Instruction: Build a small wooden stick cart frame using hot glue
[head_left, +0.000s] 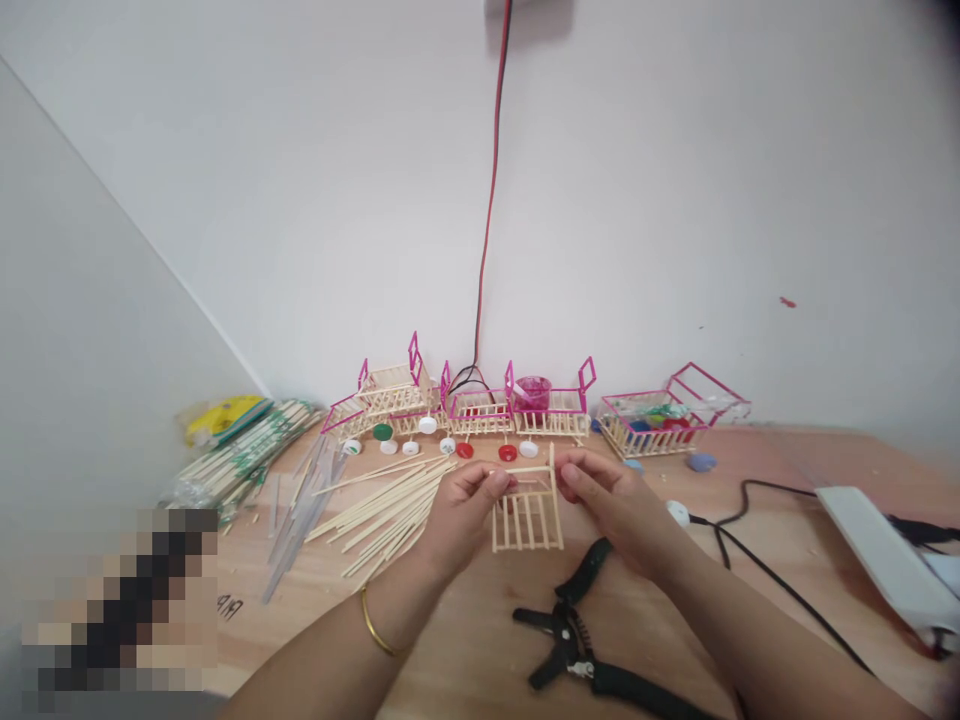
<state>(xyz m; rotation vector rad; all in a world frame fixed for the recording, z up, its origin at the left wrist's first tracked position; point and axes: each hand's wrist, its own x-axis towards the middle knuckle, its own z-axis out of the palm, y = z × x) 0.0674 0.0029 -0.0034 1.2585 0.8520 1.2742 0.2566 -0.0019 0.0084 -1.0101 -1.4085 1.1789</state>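
Observation:
A small slatted frame of pale wooden sticks point(527, 520) is held up above the table in front of me. My left hand point(472, 505) pinches its upper left corner between thumb and fingers. At the upper right, my right hand point(604, 490) has its fingertips closed at the upright stick of the frame; part of that grip is hidden. Just below my hands lie black-handled pliers point(566, 635) with a spring between the handles. Left of my left hand, many loose wooden sticks point(382, 515) are spread on the table.
Stick carts point(480, 415) with pink-painted rails and bottle-cap wheels line the wall, one holding a pink cup point(532, 393). Another cart point(652, 435) stands right. Packed skewers point(247, 450) and clear glue sticks point(304, 520) lie left. A white power strip point(889, 560) and black cable point(795, 600) lie right.

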